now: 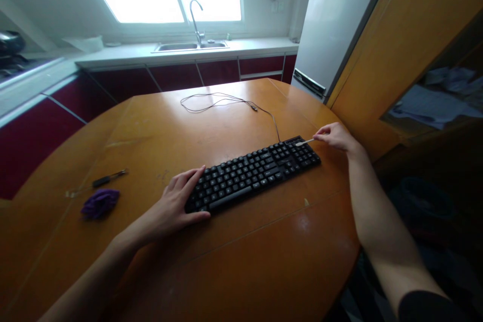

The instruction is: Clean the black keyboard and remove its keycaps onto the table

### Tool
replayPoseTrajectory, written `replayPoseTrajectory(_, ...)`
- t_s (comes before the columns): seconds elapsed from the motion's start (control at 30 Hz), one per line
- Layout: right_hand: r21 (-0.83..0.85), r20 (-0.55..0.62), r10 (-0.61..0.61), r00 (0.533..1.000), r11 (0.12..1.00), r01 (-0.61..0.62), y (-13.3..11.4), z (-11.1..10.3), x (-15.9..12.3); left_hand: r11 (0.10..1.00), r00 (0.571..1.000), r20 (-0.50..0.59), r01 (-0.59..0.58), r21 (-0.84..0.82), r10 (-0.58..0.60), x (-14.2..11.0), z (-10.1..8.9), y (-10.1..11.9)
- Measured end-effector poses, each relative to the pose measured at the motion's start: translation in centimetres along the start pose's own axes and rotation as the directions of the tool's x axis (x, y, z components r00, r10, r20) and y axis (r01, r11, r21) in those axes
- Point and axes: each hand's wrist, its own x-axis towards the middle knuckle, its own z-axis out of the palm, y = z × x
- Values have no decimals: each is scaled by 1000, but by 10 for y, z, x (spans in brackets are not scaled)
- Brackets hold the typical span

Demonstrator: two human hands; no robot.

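A black computer keyboard lies at a slant on the wooden table. My left hand grips its left end, thumb along the front edge and fingers over the back corner. Pinched in my right hand is a thin white cotton swab, its tip at the keys near the keyboard's upper right corner. The far end of the swab is hidden in my fingers. From the keyboard's back edge runs a thin cable, loosely looped on the table, with its plug lying behind the keyboard.
On the left of the table lie a crumpled purple cloth and a small dark-handled tool. A cabinet with papers stands close by my right arm. Beyond the table are a sink and a fridge.
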Motion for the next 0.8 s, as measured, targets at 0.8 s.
replayPoseTrajectory(0.8, 40, 109, 1, 994, 999, -5, 3, -7, -5, 1000, 1000, 3, -3, -2, 3, 0, 1, -1)
